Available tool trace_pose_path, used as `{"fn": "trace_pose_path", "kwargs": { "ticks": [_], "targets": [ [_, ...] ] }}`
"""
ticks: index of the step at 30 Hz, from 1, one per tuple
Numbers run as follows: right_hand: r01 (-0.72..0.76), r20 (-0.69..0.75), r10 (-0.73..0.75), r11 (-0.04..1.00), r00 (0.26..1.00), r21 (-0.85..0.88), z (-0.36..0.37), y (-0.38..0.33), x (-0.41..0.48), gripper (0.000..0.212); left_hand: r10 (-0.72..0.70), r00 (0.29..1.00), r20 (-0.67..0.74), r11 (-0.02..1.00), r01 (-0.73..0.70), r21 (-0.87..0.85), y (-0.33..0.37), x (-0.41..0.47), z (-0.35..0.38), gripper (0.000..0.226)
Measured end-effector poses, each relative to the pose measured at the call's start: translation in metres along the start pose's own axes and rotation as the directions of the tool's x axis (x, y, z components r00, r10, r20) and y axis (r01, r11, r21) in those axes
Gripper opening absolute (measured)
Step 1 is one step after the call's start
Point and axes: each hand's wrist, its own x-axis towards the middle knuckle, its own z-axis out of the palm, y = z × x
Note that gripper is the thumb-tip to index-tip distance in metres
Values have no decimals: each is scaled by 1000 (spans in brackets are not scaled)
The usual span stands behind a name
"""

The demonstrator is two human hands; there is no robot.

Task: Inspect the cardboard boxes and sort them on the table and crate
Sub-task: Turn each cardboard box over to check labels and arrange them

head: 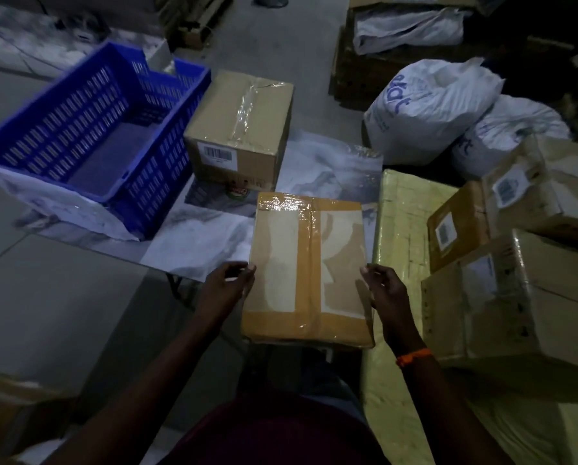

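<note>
A flat cardboard box point(309, 263) sealed with brown tape lies at the near edge of the marbled table point(197, 250), its near end hanging over the edge. My left hand point(225, 286) presses its left side and my right hand point(386, 293) its right side, so both hands grip it. A second, taller box point(244, 129) with a barcode label stands farther back on the table. At the table's left sits a blue slatted crate point(166, 129) with nothing inside.
A big yellow-wrapped package point(401, 229) stands right beside the held box. Three more cardboard boxes point(532, 297) are stacked at the right. White sacks point(428, 102) lie on the floor behind them. Bare grey floor lies to the left.
</note>
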Motion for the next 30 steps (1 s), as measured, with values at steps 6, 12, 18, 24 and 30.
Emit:
{"fn": "trace_pose_path", "kwargs": {
  "ticks": [6, 12, 18, 24, 30],
  "targets": [
    [-62, 82, 60, 998, 995, 15, 23, -41, 59, 51, 125, 983, 134, 989, -134, 56, 40, 54, 15, 53],
    [-107, 93, 104, 994, 990, 34, 30, -49, 76, 51, 126, 971, 204, 992, -127, -11, 48, 59, 18, 52],
    [54, 32, -62, 979, 998, 199, 12, -77, 35, 19, 176, 981, 78, 979, -167, -115, 66, 33, 1, 73],
    [221, -63, -213, 924, 975, 311, 0, -110, 4, 68, 229, 973, -8, 929, -221, -296, 103, 10, -6, 62],
    [271, -101, -252, 884, 962, 381, 5, -122, -1, 29, 238, 971, -1, 906, -222, -359, 118, 8, -5, 101]
  ]
}}
